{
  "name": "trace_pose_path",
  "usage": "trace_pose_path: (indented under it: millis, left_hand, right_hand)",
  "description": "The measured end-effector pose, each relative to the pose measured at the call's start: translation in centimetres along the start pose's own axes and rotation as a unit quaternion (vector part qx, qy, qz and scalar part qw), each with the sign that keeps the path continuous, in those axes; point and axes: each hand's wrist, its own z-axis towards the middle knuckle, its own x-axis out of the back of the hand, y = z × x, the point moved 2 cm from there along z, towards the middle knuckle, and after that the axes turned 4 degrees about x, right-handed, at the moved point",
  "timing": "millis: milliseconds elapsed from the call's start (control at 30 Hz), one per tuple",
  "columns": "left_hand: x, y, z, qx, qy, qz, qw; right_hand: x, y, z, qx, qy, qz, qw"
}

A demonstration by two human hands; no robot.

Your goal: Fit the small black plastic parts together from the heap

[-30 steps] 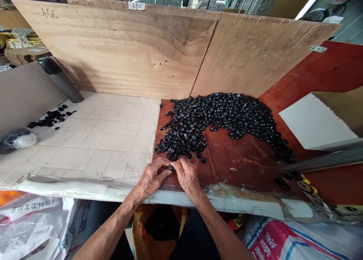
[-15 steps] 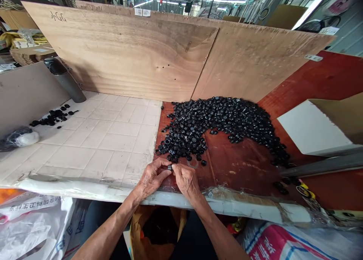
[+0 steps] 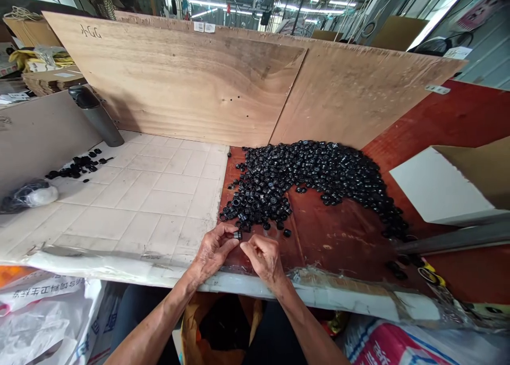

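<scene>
Between the thumb and fingertips of my left hand [image 3: 213, 251] is a small round black plastic cap [image 3: 238, 235], held just above the table's near edge. My right hand [image 3: 265, 256] is beside it on the right, fingers curled in and thumb pressed to them. A narrow gap separates its fingertips from the cap, and whether they pinch something small cannot be seen. Right beyond both hands spreads a large heap of similar black caps [image 3: 271, 187] on the red-brown board [image 3: 334, 237]. A loose cap [image 3: 287, 232] lies at the heap's near side.
A plywood panel [image 3: 191, 83] walls off the back. On the left tiles [image 3: 155, 195] stand a dark bottle [image 3: 98, 116] and scattered black pieces [image 3: 77, 167]. At right are a white box [image 3: 438, 187], a grey bar [image 3: 450, 237] and yellow-handled scissors [image 3: 432, 273]. Below hangs an open brown bag [image 3: 191, 328].
My right hand has drawn slightly back to the right and down, off the black cap. My left hand keeps the cap nearly in place. The whole view has shifted slightly.
</scene>
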Motion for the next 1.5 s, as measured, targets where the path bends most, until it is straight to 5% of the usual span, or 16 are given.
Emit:
trace_pose_path:
  millis: [267, 500, 700, 867, 967, 1100, 1300, 1500]
  left_hand:
    - [-0.1, 0.2, -0.2, -0.017, -0.043, 0.023, 0.999]
    - [0.2, 1.4, -0.4, -0.171, -0.071, 0.220, 0.958]
    - [-0.1, 1.9, -0.5, -0.174, -0.105, 0.236, 0.950]
    - [-0.3, 0.5, 0.0, -0.043, -0.039, 0.221, 0.974]
    - [-0.2, -0.1, 0.9, -0.027, 0.032, 0.192, 0.980]
    - [-0.8, -0.2, 2.7, -0.063, 0.054, 0.254, 0.964]
    - [-2.0, -1.0, 4.4, -0.136, 0.085, 0.379, 0.911]
    - [-1.5, -1.4, 3.3, -0.175, 0.102, 0.362, 0.910]
  right_hand:
    - [-0.2, 0.4, 0.2, -0.012, 0.005, 0.007, 1.000]
    - [-0.4, 0.8, 0.0, -0.145, -0.046, 0.054, 0.987]
    - [-1.2, 1.9, -1.5, -0.264, -0.090, 0.124, 0.952]
    - [0.9, 3.8, -1.6, -0.132, 0.038, -0.075, 0.988]
    - [1.9, 4.8, -1.2, -0.062, 0.105, -0.171, 0.978]
    - [2.4, 5.2, -0.7, -0.035, 0.190, -0.269, 0.944]
    - [1.4, 5.2, -0.3, -0.025, 0.092, -0.309, 0.946]
    - [1.0, 4.8, -0.5, 0.001, 0.063, -0.185, 0.981]
